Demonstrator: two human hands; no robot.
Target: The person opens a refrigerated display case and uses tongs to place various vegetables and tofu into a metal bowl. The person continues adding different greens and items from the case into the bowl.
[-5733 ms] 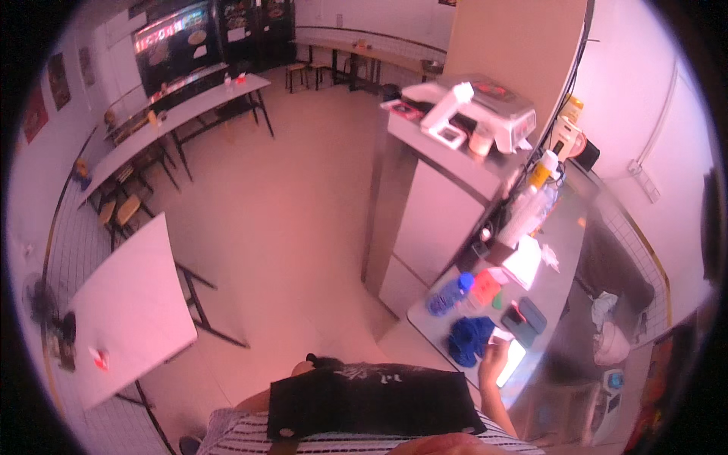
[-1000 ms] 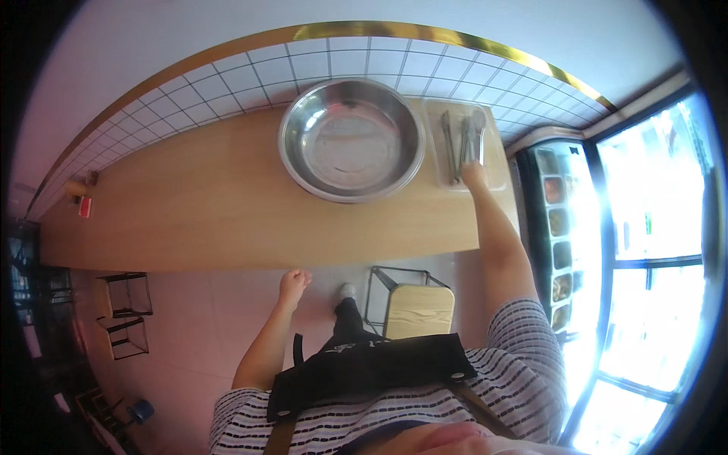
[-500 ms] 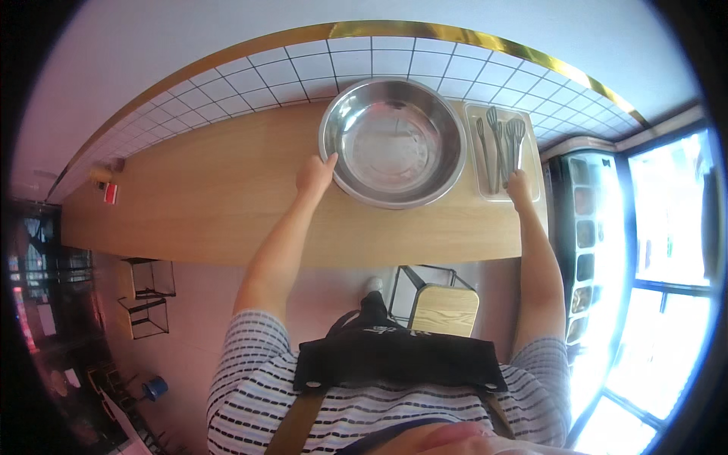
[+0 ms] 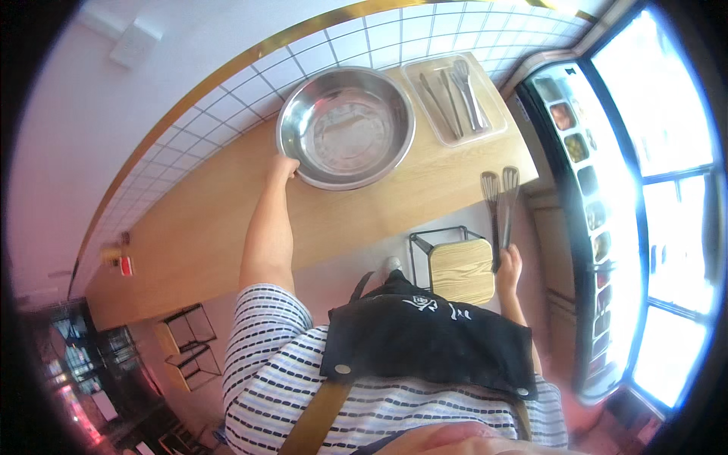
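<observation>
A large stainless steel basin (image 4: 345,173) stands on the wooden counter, against the tiled wall. My left hand (image 4: 282,167) is closed at its near left rim, with the fingertips partly out of sight. Off the counter's right end, my right hand (image 4: 509,265) grips a pair of metal tongs (image 4: 500,201) by the lower end. Their two slotted heads point away from me and stand apart. Right of the basin lies a clear plastic tray (image 4: 485,138), holding more metal utensils (image 4: 457,98), one with a slotted head.
The wooden counter (image 4: 227,235) runs from far left to its right corner. A wood-topped stool (image 4: 461,269) stands below its near edge. To the right is a lit display case (image 4: 588,182) with several food pans. More stools (image 4: 189,345) stand at lower left.
My right hand has lifted the tongs out of the tray and drawn them back towards me. My left hand stays at the basin's rim. The view has turned and shifted right.
</observation>
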